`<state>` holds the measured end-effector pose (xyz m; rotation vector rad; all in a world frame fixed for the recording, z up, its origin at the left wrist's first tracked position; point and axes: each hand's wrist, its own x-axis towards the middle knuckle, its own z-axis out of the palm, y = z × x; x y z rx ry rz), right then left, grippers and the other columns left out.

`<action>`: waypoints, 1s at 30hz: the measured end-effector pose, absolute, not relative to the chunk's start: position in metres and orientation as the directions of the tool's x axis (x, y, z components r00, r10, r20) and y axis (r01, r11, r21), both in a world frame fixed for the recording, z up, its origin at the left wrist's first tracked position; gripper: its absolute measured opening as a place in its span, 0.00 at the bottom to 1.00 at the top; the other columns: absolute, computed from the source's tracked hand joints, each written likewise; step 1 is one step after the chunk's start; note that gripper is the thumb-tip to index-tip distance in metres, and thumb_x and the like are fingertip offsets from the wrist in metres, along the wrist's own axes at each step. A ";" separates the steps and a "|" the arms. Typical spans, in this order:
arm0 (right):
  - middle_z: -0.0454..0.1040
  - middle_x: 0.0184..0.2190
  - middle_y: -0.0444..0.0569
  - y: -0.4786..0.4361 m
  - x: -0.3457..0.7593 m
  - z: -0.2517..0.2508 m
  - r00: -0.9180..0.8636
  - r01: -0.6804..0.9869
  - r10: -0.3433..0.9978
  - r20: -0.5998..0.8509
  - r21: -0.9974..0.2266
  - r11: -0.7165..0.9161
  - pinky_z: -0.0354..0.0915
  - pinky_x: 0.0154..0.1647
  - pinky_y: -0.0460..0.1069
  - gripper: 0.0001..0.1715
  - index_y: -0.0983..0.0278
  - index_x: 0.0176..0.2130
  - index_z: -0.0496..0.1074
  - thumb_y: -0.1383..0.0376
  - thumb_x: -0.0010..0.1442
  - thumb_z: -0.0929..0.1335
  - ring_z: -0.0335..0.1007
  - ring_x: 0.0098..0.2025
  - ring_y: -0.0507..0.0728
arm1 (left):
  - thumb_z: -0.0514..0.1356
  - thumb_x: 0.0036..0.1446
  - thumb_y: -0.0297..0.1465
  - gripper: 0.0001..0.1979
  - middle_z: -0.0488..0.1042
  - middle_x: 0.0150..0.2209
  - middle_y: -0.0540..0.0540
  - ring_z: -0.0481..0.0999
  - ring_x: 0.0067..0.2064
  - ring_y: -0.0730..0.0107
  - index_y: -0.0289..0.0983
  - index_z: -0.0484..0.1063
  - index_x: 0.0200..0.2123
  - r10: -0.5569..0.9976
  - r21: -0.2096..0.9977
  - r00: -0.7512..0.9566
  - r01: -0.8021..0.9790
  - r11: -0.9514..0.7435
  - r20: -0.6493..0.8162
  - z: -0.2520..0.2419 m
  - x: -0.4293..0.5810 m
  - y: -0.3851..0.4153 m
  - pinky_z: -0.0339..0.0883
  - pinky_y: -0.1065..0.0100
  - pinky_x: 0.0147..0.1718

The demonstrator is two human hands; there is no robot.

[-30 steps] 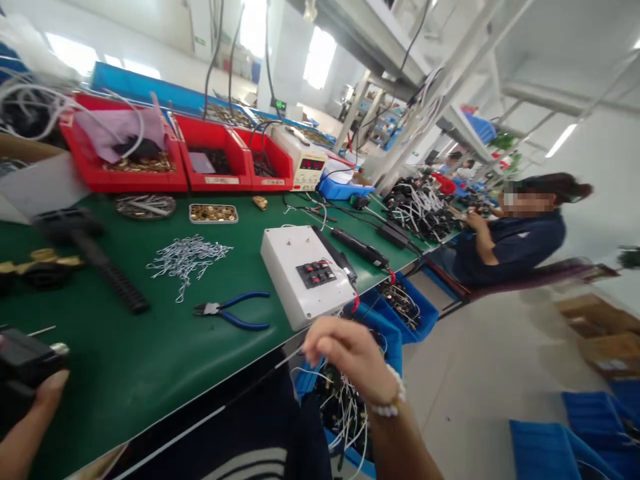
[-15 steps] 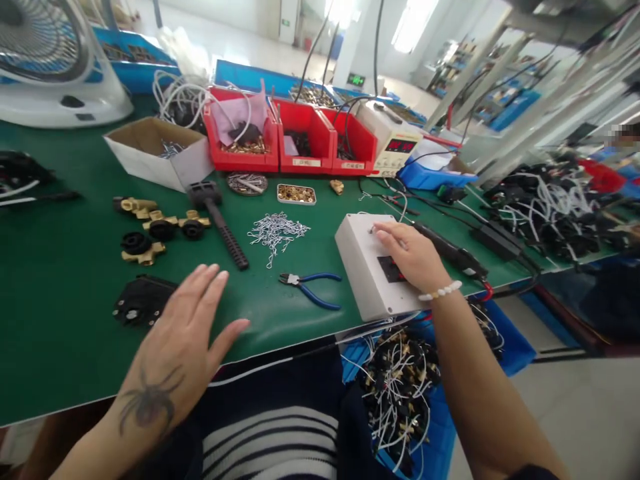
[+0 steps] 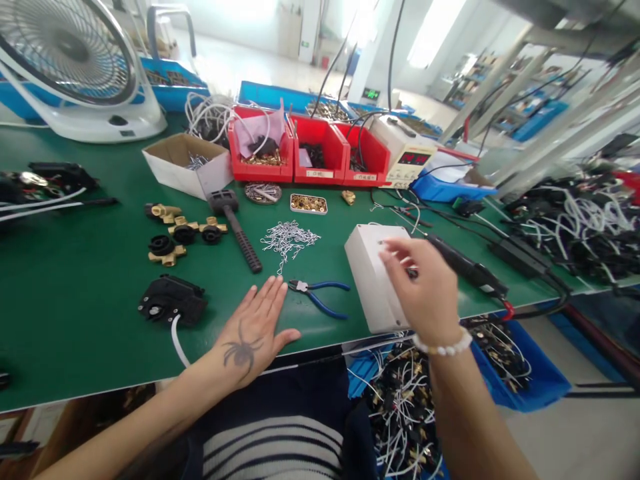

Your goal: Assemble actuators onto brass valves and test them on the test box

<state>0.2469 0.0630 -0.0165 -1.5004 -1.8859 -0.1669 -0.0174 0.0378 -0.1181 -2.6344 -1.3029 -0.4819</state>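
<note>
My left hand [image 3: 257, 327] lies flat on the green bench top near its front edge, fingers stretched and thumb apart, holding nothing. Its fingertips are just left of blue-handled side cutters [image 3: 320, 297] and below a pile of wire clips [image 3: 290, 240]. Over a white control box [image 3: 367, 287] is my right hand [image 3: 425, 287], its fingers curled in and the thumb tip near the index fingertip, close to a small knob or switch on the top face. What those fingertips grip, if anything, is hidden. A black housing with a white cable [image 3: 173, 300] rests left of my left hand.
A black hammer [image 3: 240, 233] and brass fittings [image 3: 183, 230] lie on the left. Behind stand red bins [image 3: 320, 157], a white carton [image 3: 185, 167], a fan [image 3: 100, 113] and a power supply [image 3: 405, 153]. A black power screwdriver [image 3: 467, 267] lies to the right.
My left hand has moved right and come down flat by the cutters, uncovering the black housing. My right hand's fingers have curled and its wrist has lifted above the box. The view has shifted left.
</note>
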 end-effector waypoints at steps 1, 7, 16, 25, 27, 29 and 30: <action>0.79 0.38 0.53 0.052 0.232 -0.022 -0.128 0.877 0.834 0.536 -0.331 0.348 0.72 0.41 0.54 0.11 0.66 0.44 0.76 0.62 0.68 0.67 0.75 0.37 0.59 | 0.32 0.69 0.52 0.44 0.64 0.65 0.30 0.66 0.66 0.49 0.20 0.63 0.63 0.741 0.029 0.579 0.781 -0.624 0.341 -0.116 -0.016 0.038 0.70 0.49 0.59; 0.77 0.38 0.57 0.025 0.181 -0.079 -0.184 0.939 0.958 0.221 -0.248 0.237 0.73 0.42 0.60 0.05 0.68 0.39 0.76 0.70 0.60 0.73 0.74 0.42 0.67 | 0.32 0.71 0.50 0.42 0.67 0.63 0.30 0.71 0.63 0.55 0.20 0.63 0.63 0.811 0.246 0.529 0.775 -0.582 0.251 -0.085 -0.033 0.059 0.68 0.59 0.62; 0.73 0.37 0.51 0.005 0.187 -0.086 0.121 0.634 0.903 0.413 -0.732 0.250 0.70 0.41 0.50 0.07 0.65 0.42 0.71 0.67 0.71 0.63 0.73 0.39 0.57 | 0.40 0.70 0.38 0.30 0.64 0.65 0.32 0.62 0.68 0.58 0.24 0.63 0.64 0.728 0.267 0.681 0.689 -0.674 0.080 -0.084 -0.024 0.097 0.59 0.61 0.67; 0.73 0.34 0.44 -0.039 0.183 -0.081 0.334 0.179 0.917 0.217 -0.970 0.164 0.70 0.38 0.43 0.06 0.59 0.42 0.72 0.62 0.70 0.65 0.72 0.34 0.50 | 0.36 0.68 0.54 0.43 0.53 0.70 0.30 0.54 0.71 0.50 0.22 0.52 0.69 0.778 0.195 0.626 0.757 -0.623 0.057 -0.105 -0.007 0.100 0.56 0.49 0.68; 0.73 0.35 0.43 -0.043 0.184 -0.080 0.359 0.120 0.906 0.226 -0.973 0.195 0.70 0.39 0.42 0.05 0.58 0.43 0.73 0.63 0.70 0.66 0.72 0.35 0.49 | 0.34 0.68 0.55 0.45 0.54 0.70 0.31 0.54 0.71 0.51 0.23 0.52 0.69 0.763 0.159 0.633 0.747 -0.646 0.127 -0.111 -0.006 0.088 0.56 0.48 0.68; 0.73 0.34 0.42 -0.045 0.185 -0.079 0.374 0.092 0.897 0.236 -0.972 0.217 0.70 0.40 0.41 0.05 0.57 0.43 0.73 0.63 0.70 0.66 0.72 0.35 0.48 | 0.35 0.68 0.55 0.44 0.55 0.69 0.29 0.55 0.71 0.51 0.22 0.53 0.68 0.763 0.134 0.615 0.754 -0.643 0.201 -0.118 -0.005 0.079 0.59 0.48 0.67; 0.73 0.34 0.42 -0.046 0.185 -0.078 0.377 0.087 0.895 0.238 -0.971 0.221 0.70 0.40 0.41 0.05 0.56 0.42 0.73 0.63 0.70 0.66 0.72 0.35 0.48 | 0.35 0.69 0.54 0.43 0.55 0.69 0.28 0.56 0.71 0.50 0.22 0.54 0.68 0.766 0.127 0.600 0.762 -0.635 0.231 -0.120 -0.005 0.076 0.60 0.48 0.66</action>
